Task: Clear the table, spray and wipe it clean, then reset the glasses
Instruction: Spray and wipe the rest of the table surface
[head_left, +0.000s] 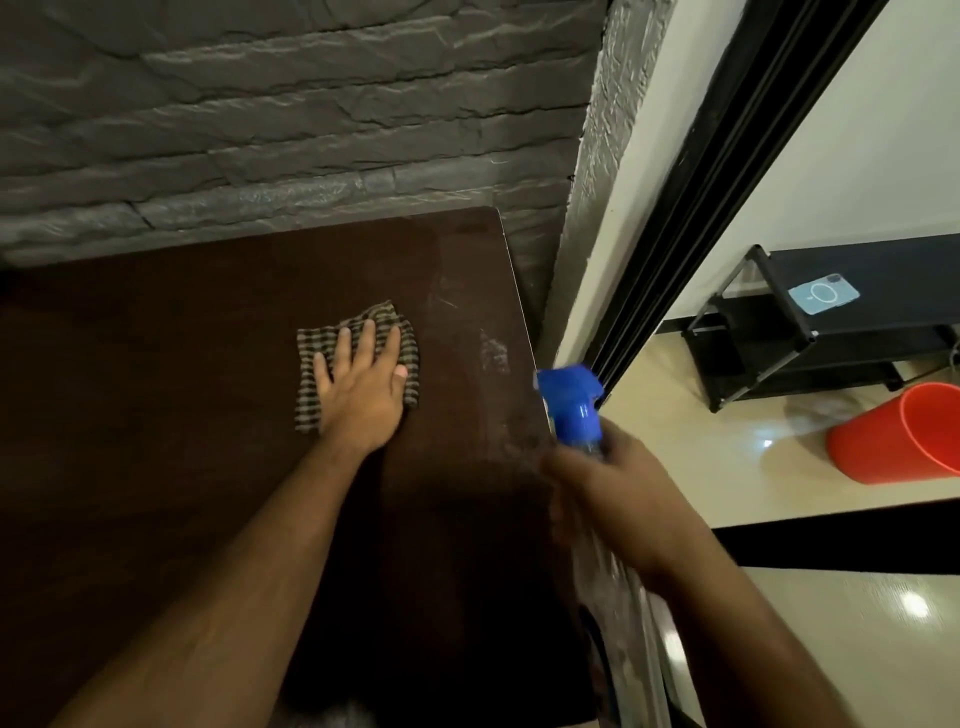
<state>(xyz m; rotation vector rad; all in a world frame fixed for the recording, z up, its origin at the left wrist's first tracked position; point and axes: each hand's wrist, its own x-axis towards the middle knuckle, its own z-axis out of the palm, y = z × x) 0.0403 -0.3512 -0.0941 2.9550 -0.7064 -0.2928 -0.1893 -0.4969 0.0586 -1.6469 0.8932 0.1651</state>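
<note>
- Dark brown table (156, 415), top set against a grey stone-pattern wall (285, 104); its right edge runs beside a black door frame (727, 182).
- Left hand (363, 384) lies flat on a striped cloth (410, 343), fingers straight and slightly spread, palm pressing the cloth onto the table top towards the far right part of the surface.
- Cloth is rumpled, dark and tan stripes, showing around the hand on the left, far and right sides.
- Pale smeared patch (491, 353) on the table surface just right of the cloth, near the table's right edge.
- Right hand (608, 499) is curled around a spray bottle (574, 410), held over the table's right edge; the hand is blurred, so finger placement on the trigger cannot be told.
- Bottle: blue spray head and collar visible above the hand; body hidden by the grip, contents cannot be told.
- Orange bucket (893, 441) stands on the glossy pale floor (727, 467) well off to the right, opening tilted towards the camera; inside not clear enough to tell the contents.
- Black low shelf unit (831, 322) behind the bucket, with a light blue phone (823, 299) lying flat on its top.
</note>
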